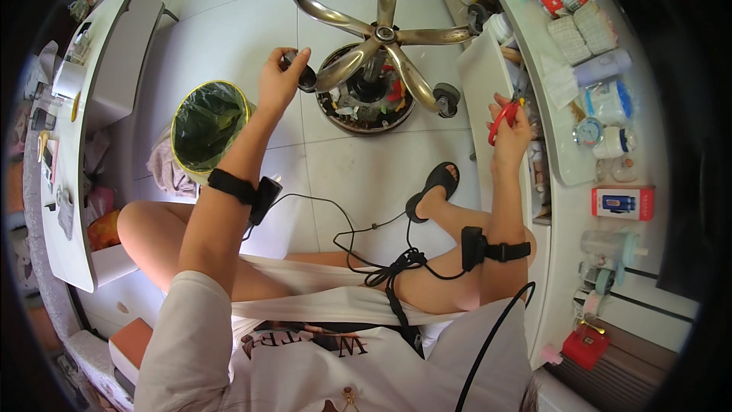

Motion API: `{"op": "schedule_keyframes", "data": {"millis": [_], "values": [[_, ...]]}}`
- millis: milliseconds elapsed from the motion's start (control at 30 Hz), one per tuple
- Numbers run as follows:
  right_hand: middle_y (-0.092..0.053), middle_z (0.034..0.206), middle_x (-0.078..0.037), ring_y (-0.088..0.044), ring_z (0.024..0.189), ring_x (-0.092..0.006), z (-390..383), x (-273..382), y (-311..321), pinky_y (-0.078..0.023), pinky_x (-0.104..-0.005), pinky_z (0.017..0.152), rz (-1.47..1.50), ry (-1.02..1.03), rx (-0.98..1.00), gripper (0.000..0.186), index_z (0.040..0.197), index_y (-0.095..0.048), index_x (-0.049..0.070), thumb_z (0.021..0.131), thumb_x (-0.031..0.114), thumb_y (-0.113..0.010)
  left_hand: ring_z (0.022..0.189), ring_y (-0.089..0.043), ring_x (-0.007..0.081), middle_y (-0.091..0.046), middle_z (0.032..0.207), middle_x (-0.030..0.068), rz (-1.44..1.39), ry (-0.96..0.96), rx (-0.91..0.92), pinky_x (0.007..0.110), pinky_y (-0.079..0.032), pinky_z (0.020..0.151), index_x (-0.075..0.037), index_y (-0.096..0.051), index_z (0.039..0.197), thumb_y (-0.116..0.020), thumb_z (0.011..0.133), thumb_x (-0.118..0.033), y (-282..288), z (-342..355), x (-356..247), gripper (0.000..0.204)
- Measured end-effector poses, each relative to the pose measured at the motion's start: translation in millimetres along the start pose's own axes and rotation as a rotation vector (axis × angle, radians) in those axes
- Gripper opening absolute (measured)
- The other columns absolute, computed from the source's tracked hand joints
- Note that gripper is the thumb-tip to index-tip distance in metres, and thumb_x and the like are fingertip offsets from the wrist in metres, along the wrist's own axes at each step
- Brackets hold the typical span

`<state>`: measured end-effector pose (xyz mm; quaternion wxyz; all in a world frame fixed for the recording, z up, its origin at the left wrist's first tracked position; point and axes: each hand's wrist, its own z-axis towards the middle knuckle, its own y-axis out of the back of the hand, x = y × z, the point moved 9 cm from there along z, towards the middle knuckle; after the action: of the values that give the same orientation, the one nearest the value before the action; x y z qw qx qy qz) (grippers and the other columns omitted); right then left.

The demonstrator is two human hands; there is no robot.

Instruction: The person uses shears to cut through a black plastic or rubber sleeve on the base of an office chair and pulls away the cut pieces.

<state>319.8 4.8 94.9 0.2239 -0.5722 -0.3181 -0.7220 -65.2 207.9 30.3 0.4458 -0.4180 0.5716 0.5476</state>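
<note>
An upturned swivel chair base (pixel 385 33) with five brassy metal legs stands ahead of me, its round seat (pixel 343 118) down on the floor and small scraps lying on the seat's underside. My left hand (pixel 279 82) is closed around the black caster (pixel 306 78) at the end of the near left leg. Other casters, such as the one at the near right (pixel 446 99), sit on the remaining legs. My right hand (pixel 511 137) holds red-handled scissors (pixel 501 123) beside the right-hand cabinet, apart from the chair. The scissor blades are hard to make out.
Left of the chair is a bin (pixel 248 111) lined with a dark bag. A white desk (pixel 114 53) stands at the left. On the right, a long counter (pixel 572 164) carries bottles, toys, a towel stack and a red-and-white box (pixel 623 203). Black cables (pixel 408 259) cross my lap.
</note>
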Motion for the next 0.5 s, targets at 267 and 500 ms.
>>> {"op": "schedule_keyframes", "data": {"millis": [267, 500], "values": [[-0.062, 0.103, -0.003, -0.056, 0.089, -0.0085, -12.0, -2.6, -24.9, -0.045, -0.0209, 0.068, -0.009, -0.042, 0.146, 0.021, 0.104, -0.060, 0.005, 0.083, 0.011, -0.062, 0.084, -0.052, 0.0222, -0.054, 0.079, 0.0036, 0.866, -1.146, 0.400, 0.038, -0.038, 0.081, -0.010, -0.053, 0.073, -0.061, 0.074, -0.013, -57.9, -131.1, -34.2, 0.009], [-0.061, 0.098, -0.006, -0.055, 0.088, -0.0097, -14.9, -43.3, -44.2, -0.044, -0.0232, 0.073, 0.085, -0.262, 0.235, 0.026, 0.106, -0.058, 0.000, 0.082, 0.011, -0.061, 0.090, -0.052, 0.0281, -0.055, 0.094, 0.0100, 0.491, -0.841, 0.182, 0.037, -0.039, 0.076, -0.006, -0.054, 0.098, -0.065, 0.073, -0.009, -62.4, -125.1, -74.1, 0.028]]}}
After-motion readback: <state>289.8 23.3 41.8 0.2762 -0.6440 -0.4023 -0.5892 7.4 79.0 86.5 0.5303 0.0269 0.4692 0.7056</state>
